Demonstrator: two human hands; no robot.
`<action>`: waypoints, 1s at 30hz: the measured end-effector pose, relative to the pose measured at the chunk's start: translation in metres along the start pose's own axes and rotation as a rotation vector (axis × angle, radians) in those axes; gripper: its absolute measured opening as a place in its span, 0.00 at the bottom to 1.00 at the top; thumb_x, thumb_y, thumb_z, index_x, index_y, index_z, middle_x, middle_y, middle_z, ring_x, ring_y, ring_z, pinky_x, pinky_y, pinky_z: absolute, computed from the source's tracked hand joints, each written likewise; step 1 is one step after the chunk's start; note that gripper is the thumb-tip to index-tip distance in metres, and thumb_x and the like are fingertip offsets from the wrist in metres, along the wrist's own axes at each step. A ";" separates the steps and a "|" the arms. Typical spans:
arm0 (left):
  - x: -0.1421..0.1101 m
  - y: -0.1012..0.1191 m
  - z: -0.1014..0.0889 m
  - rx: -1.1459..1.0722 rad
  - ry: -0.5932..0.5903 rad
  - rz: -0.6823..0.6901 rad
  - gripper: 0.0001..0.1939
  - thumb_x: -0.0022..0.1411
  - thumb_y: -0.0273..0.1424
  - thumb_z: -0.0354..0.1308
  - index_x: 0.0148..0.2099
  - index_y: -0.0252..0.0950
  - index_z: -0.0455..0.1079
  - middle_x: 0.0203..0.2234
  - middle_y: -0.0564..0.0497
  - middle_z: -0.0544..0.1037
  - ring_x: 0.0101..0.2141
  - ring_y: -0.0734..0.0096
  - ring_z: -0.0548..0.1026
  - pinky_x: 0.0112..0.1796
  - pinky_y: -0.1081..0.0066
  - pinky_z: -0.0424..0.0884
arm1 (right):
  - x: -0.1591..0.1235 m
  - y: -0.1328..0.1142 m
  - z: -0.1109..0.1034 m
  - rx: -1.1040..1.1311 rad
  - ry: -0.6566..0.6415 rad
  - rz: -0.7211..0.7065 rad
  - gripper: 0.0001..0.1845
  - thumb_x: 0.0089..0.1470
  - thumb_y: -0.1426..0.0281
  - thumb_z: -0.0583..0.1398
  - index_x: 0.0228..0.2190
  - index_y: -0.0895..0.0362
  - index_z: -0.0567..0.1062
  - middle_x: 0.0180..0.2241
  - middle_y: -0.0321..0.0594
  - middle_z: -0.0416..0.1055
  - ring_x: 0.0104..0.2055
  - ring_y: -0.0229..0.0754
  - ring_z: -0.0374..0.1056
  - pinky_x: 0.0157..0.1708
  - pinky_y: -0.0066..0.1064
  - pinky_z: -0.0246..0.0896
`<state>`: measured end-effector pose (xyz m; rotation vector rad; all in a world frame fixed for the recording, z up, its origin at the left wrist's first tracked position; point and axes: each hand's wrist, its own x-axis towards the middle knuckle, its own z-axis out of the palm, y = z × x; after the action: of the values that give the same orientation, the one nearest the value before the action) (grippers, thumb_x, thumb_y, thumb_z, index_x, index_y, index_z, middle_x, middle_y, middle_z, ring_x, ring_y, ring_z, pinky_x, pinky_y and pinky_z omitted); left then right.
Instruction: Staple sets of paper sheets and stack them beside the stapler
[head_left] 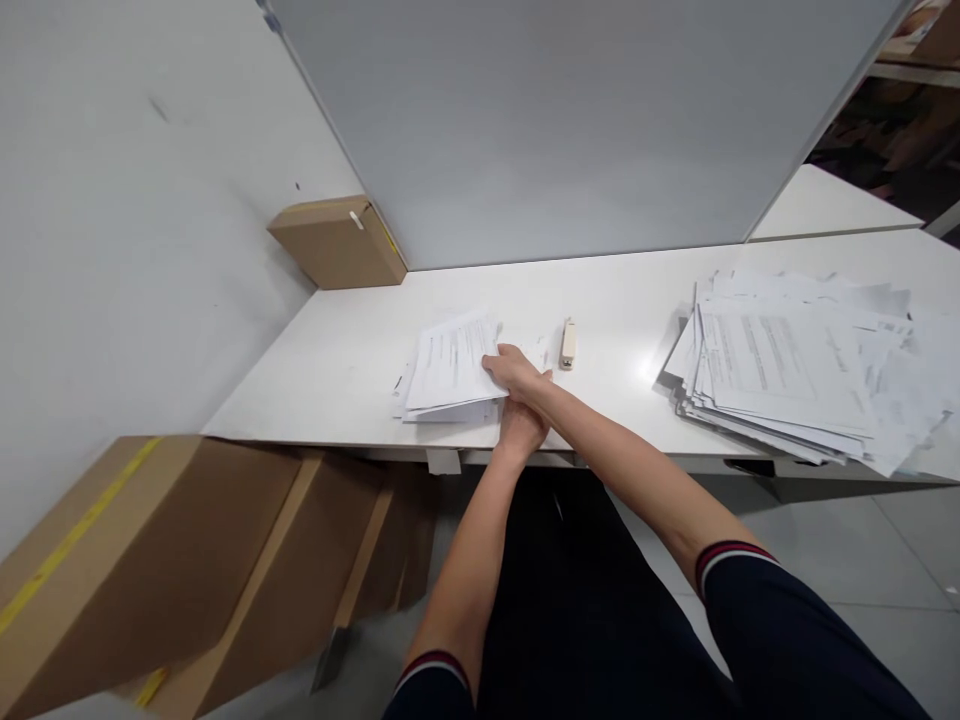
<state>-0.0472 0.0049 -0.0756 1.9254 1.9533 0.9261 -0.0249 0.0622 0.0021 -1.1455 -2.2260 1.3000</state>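
Note:
A small stack of printed papers (448, 370) lies on the white table (337, 360), left of centre. My right hand (514, 368) reaches across over my left and rests its fingers on the stack's right edge. My left hand (521, 425) lies beneath the right wrist at the table's front edge, its fingers hidden. A cream stapler (568, 343) sits just right of both hands, touched by neither.
A large messy pile of papers (795, 370) covers the table's right end. A grey partition board (570, 130) stands behind the table. A cardboard box (337, 242) sits at the back left corner. Big cardboard boxes (172, 560) lie on the floor at left.

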 end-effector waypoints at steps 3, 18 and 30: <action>-0.002 0.000 -0.003 0.044 -0.016 0.028 0.24 0.58 0.27 0.49 0.58 0.38 0.62 0.50 0.42 0.70 0.56 0.51 0.61 0.57 0.52 0.49 | 0.000 -0.009 0.004 0.027 -0.089 0.105 0.22 0.61 0.62 0.45 0.42 0.68 0.67 0.26 0.43 0.72 0.26 0.40 0.69 0.33 0.35 0.64; -0.001 0.004 -0.001 0.223 0.084 0.114 0.21 0.65 0.27 0.40 0.58 0.31 0.62 0.48 0.39 0.71 0.50 0.55 0.65 0.50 0.56 0.61 | -0.152 0.103 -0.147 -0.599 0.591 0.090 0.18 0.59 0.62 0.51 0.39 0.60 0.74 0.36 0.49 0.74 0.40 0.49 0.69 0.37 0.42 0.64; 0.000 0.004 0.000 0.219 0.102 0.122 0.20 0.65 0.28 0.40 0.54 0.32 0.66 0.48 0.39 0.71 0.50 0.55 0.65 0.52 0.58 0.60 | -0.188 0.164 -0.196 -0.741 0.306 0.122 0.29 0.52 0.53 0.56 0.49 0.59 0.70 0.55 0.48 0.64 0.59 0.57 0.56 0.53 0.48 0.57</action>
<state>-0.0437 0.0045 -0.0737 2.1795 2.0910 0.8890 0.2924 0.0749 -0.0086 -1.6045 -2.4725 0.2586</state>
